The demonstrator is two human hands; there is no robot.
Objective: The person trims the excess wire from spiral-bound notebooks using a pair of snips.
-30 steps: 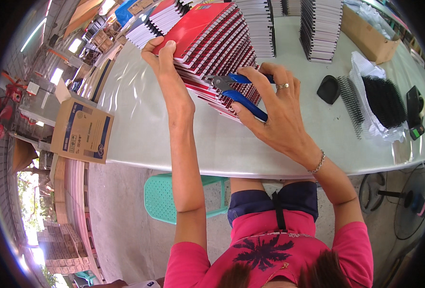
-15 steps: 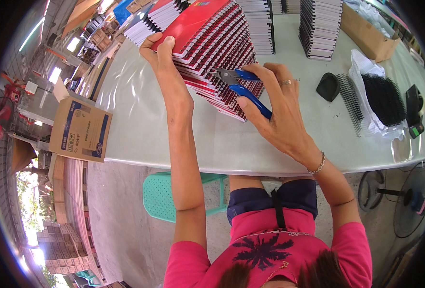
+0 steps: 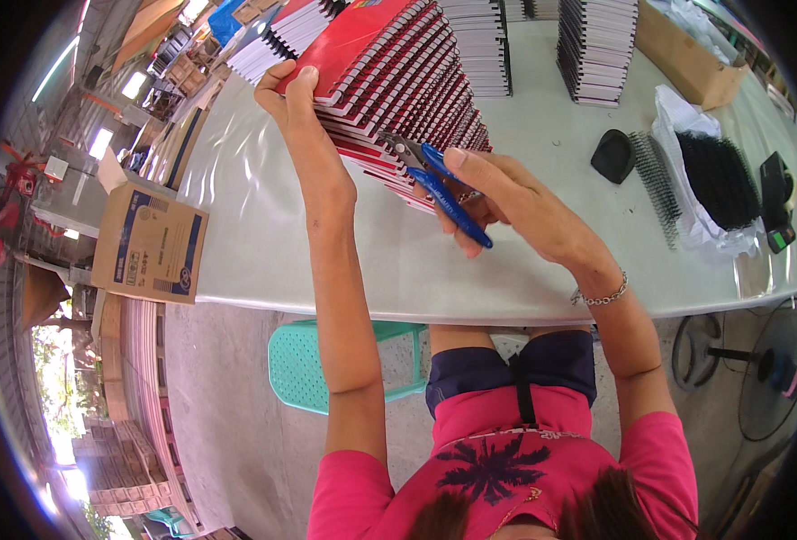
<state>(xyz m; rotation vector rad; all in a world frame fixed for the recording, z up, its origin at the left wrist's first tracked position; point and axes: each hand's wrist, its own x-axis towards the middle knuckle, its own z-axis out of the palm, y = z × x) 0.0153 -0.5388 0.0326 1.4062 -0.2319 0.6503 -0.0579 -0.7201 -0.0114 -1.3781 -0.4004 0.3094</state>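
Observation:
A tall stack of red spiral-bound notebooks [image 3: 353, 49] stands before me on the table, its coil-bound edges turned to the right. At the near left corner of the uppermost ones, my left hand [image 3: 292, 94] is closed, thumb on the red cover and fingers at the edge. My right hand [image 3: 533, 202] is wrapped round blue-handled wire cutters [image 3: 452, 209], thumb over the upper handle. The jaws point left and lie close to the coil ends at the stack's near side; whether they touch a coil, I cannot tell.
More stacks of bound notebooks [image 3: 596, 49] stand farther back. To the right lie black plastic coils [image 3: 718, 184] on white wrapping, a black flat piece [image 3: 613, 156] and a black device [image 3: 778, 202]. Cardboard boxes [image 3: 151, 241] flank the table [image 3: 254, 225]; a green stool [image 3: 304, 364] is below.
My right hand has turned, so the thumb now lies uppermost and the fingers are beneath the cutters. The jaws have shifted left along the stack. My left hand stays on the corner.

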